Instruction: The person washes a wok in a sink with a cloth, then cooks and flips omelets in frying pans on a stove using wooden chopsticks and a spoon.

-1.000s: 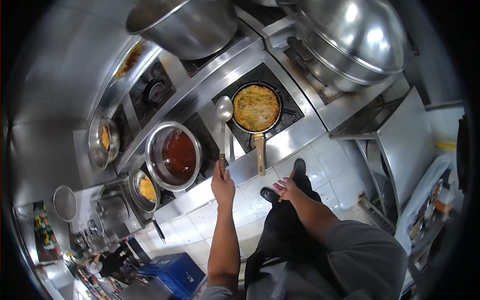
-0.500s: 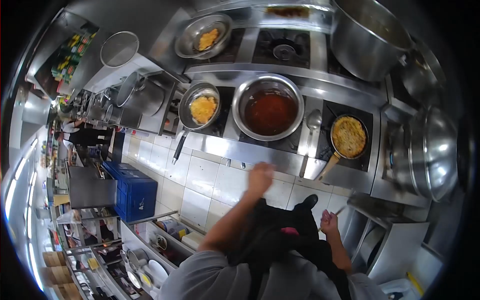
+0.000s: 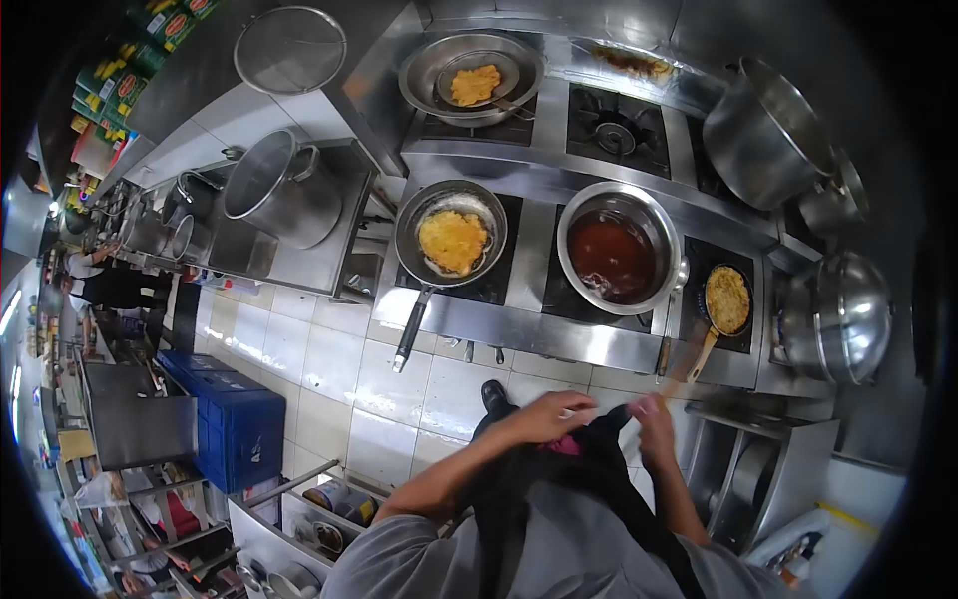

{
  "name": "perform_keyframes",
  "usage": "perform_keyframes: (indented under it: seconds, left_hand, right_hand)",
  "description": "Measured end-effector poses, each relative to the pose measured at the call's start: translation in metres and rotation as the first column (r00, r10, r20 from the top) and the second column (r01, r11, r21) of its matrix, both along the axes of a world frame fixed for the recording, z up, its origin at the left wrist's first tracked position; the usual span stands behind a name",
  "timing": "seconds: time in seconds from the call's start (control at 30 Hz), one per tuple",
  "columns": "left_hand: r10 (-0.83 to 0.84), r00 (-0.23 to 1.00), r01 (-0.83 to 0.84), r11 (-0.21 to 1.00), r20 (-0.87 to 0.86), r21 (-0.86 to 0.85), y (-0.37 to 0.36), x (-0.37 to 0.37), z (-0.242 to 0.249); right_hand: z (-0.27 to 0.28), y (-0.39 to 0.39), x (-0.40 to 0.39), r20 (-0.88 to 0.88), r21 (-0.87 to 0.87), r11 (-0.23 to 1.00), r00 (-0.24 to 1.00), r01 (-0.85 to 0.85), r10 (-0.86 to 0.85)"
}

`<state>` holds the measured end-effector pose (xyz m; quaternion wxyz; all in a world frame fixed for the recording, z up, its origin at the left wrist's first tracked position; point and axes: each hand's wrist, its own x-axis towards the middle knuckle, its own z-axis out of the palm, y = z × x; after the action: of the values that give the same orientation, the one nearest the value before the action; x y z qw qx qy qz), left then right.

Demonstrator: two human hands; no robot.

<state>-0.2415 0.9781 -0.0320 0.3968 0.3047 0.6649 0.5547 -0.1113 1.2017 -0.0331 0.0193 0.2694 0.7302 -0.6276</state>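
Observation:
My left hand (image 3: 551,416) is in front of my apron, fingers curled together; whether anything is between them I cannot make out. To its right, my right hand (image 3: 654,424) is closed around a thin wooden utensil (image 3: 687,367), its far end smeared by motion near the small pan. That small pan (image 3: 727,299) holds a round yellow omelette and has a light handle. On the left front burner, a larger frying pan (image 3: 411,324) contains yellow, egg-like food (image 3: 452,243). Between the pans, a wide steel pot (image 3: 574,215) holds red-brown liquid.
Behind the frying pan, a steel bowl (image 3: 419,75) carries a strainer with fried food. A tall pot (image 3: 763,140) and a domed steel vessel (image 3: 838,319) stand right. Left are a stockpot (image 3: 284,195) and a blue crate (image 3: 239,424). Another person (image 3: 115,285) stands farther off.
My view has shifted left, toward the frying pan. My left hand has drawn back from the stove edge toward my right hand. The wooden utensil now points up toward the small pan.

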Motion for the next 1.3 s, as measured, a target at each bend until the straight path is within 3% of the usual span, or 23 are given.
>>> perform_keyframes:
  seconds: [0.03, 0.1, 0.17, 0.23, 0.3, 0.37, 0.43, 0.5, 0.57, 0.63, 0.67, 0.7, 0.77, 0.8, 0.9, 0.97, 1.0, 1.03, 1.07, 1.13, 1.17, 1.2, 1.3]
  left_hand:
    - [-0.023, 0.993, 0.014, 0.997, 0.12, 0.071, 0.0, 0.003, 0.012]
    - [0.112, 0.99, -0.109, 0.993, 0.081, -0.04, -0.017, -0.004, 0.014]
    - [0.326, 0.94, -0.33, 0.944, -0.099, -0.03, -0.039, -0.02, 0.017]
    - [0.304, 0.952, -0.304, 0.953, 0.023, -0.012, -0.068, -0.041, 0.012]
    - [0.296, 0.937, -0.3, 0.954, -0.183, 0.005, -0.093, -0.055, 0.004]
    - [0.379, 0.924, -0.38, 0.925, -0.041, -0.004, -0.113, -0.079, -0.006]
    - [0.504, 0.858, -0.498, 0.864, 0.099, -0.079, -0.134, -0.106, 0.006]
    - [0.577, 0.816, -0.577, 0.816, 0.003, -0.012, -0.157, -0.13, 0.054]
    - [0.614, 0.73, -0.645, 0.764, -0.301, -0.007, -0.205, -0.163, 0.086]
    - [0.795, 0.504, -0.753, 0.596, -0.337, 0.28, -0.25, -0.183, 0.158]
    - [0.79, 0.523, -0.724, 0.61, -0.319, 0.322, -0.268, -0.183, 0.191]
    - [0.684, 0.509, -0.737, 0.66, -0.521, 0.146, -0.272, -0.179, 0.227]
    - [0.387, 0.633, -0.586, 0.805, -0.67, -0.088, -0.259, -0.178, 0.254]
    - [0.23, 0.765, -0.431, 0.877, -0.602, -0.212, -0.251, -0.179, 0.237]
    - [-0.056, 0.961, -0.045, 0.934, -0.271, -0.355, -0.172, -0.179, 0.163]
    - [-0.464, 0.88, 0.365, 0.8, -0.104, -0.476, -0.096, -0.161, 0.086]
    - [-0.536, 0.843, 0.483, 0.788, -0.04, -0.381, -0.051, -0.141, 0.037]
    - [-0.576, 0.771, 0.536, 0.817, -0.272, -0.21, 0.001, -0.111, 0.004]
    - [-0.535, 0.791, 0.534, 0.841, -0.296, -0.091, 0.044, -0.08, -0.059]
    - [-0.447, 0.889, 0.456, 0.845, 0.1, -0.281, 0.138, -0.031, -0.093]
    - [-0.317, 0.943, 0.278, 0.918, -0.101, -0.282, 0.178, -0.002, -0.152]
    - [-0.284, 0.892, 0.122, 0.9, -0.352, -0.419, 0.212, 0.009, -0.128]
    - [-0.137, 0.85, -0.154, 0.859, -0.509, -0.488, 0.286, 0.016, -0.137]
  right_hand:
    - [-0.003, -0.036, -0.035, -0.269, -0.083, 0.996, 0.963, -0.034, 0.01]
    - [0.038, -0.082, -0.099, -0.096, -0.159, 0.945, 0.957, -0.288, 0.275]
    - [0.031, -0.114, -0.137, -0.129, -0.269, 0.871, 0.912, -0.411, 0.391]
    - [0.022, -0.138, -0.167, -0.122, -0.344, 0.86, 0.927, -0.376, 0.356]
    - [0.012, -0.149, -0.178, -0.101, -0.436, 0.838, 0.943, -0.327, 0.316]
    - [0.007, -0.151, -0.186, -0.085, -0.541, 0.836, 0.995, -0.094, 0.057]
    - [0.022, -0.139, -0.175, 0.031, -0.418, 0.908, 1.0, 0.007, 0.006]
    - [0.017, -0.12, -0.16, 0.17, -0.536, 0.842, 0.985, 0.062, 0.036]
    - [0.027, -0.113, -0.151, 0.204, -0.298, 0.954, 0.976, -0.016, 0.08]
    - [0.005, -0.094, -0.14, 0.184, -0.436, 0.897, 0.969, -0.07, 0.166]
    - [-0.005, -0.078, -0.113, 0.188, -0.549, 0.835, 0.969, -0.034, 0.163]
    - [-0.026, -0.071, -0.098, 0.168, -0.512, 0.856, 0.968, -0.078, 0.188]
    - [0.005, -0.075, -0.086, 0.231, -0.274, 0.925, 0.916, -0.263, 0.329]
    - [0.004, -0.072, -0.073, 0.104, -0.181, 0.917, 0.921, -0.354, 0.376]
    - [-0.012, -0.065, -0.023, 0.022, -0.248, 0.967, 0.997, -0.064, 0.072]
    - [-0.028, -0.066, 0.006, -0.016, -0.097, 0.972, 0.976, 0.214, -0.216]
    - [-0.024, -0.058, 0.02, 0.059, -0.099, 0.941, 0.946, 0.324, -0.319]
    - [-0.024, -0.049, 0.033, 0.068, -0.098, 0.937, 0.942, 0.334, -0.329]
    - [-0.025, -0.041, 0.046, 0.176, -0.154, 0.846, 0.856, 0.511, -0.485]
    - [-0.033, -0.023, 0.068, 0.264, -0.262, 0.63, 0.683, 0.731, -0.682]
    - [-0.036, -0.015, 0.077, 0.245, -0.333, 0.533, 0.617, 0.778, -0.747]
    - [-0.035, -0.007, 0.084, 0.255, -0.324, 0.504, 0.587, 0.8, -0.768]
    - [-0.028, 0.001, 0.1, 0.238, -0.276, 0.438, 0.502, 0.856, -0.831]
